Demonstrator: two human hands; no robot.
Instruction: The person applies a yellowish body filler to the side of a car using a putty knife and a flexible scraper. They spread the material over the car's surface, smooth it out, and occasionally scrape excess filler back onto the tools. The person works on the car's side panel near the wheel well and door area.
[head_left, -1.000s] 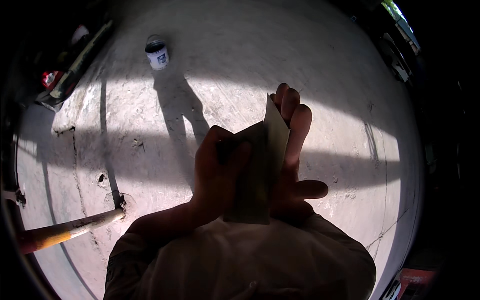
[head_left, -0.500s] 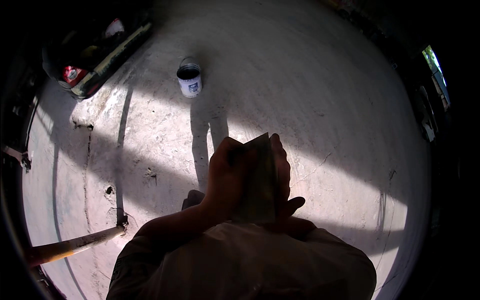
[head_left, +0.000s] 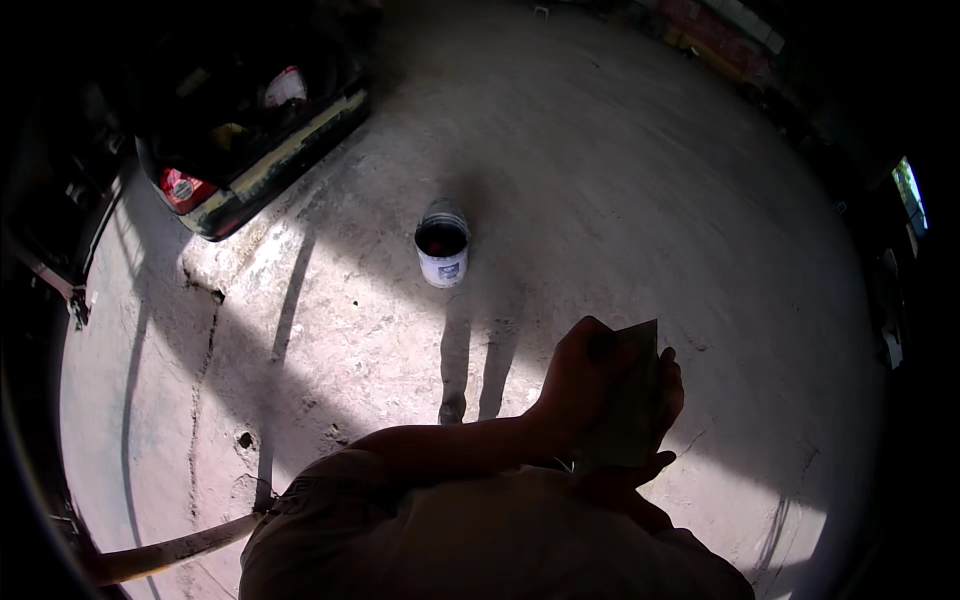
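Observation:
My left hand (head_left: 580, 380) is closed on a thin, stiff, grey-green sheet (head_left: 633, 395) with straight edges and a pointed upper corner. Along the far side of the sheet lies my right hand (head_left: 671, 395); its fingers curl behind the edge and its thumb sticks out below. Both hands are held close in front of my chest, in deep shade, so the sheet's surface is hard to make out. Out on the floor stands a white bucket (head_left: 443, 270) with a wire handle and a dark inside, apart from my hands.
A car's open rear (head_left: 230, 170) with a red tail light is at the upper left. A worn pole (head_left: 185, 545) comes in at the lower left. The concrete floor (head_left: 380, 370) has cracks and a small hole (head_left: 244, 440). Dark clutter lines the right side.
The view has shifted, so the bucket and car sit lower and further right. My hands and the sheet have moved to the right, still together.

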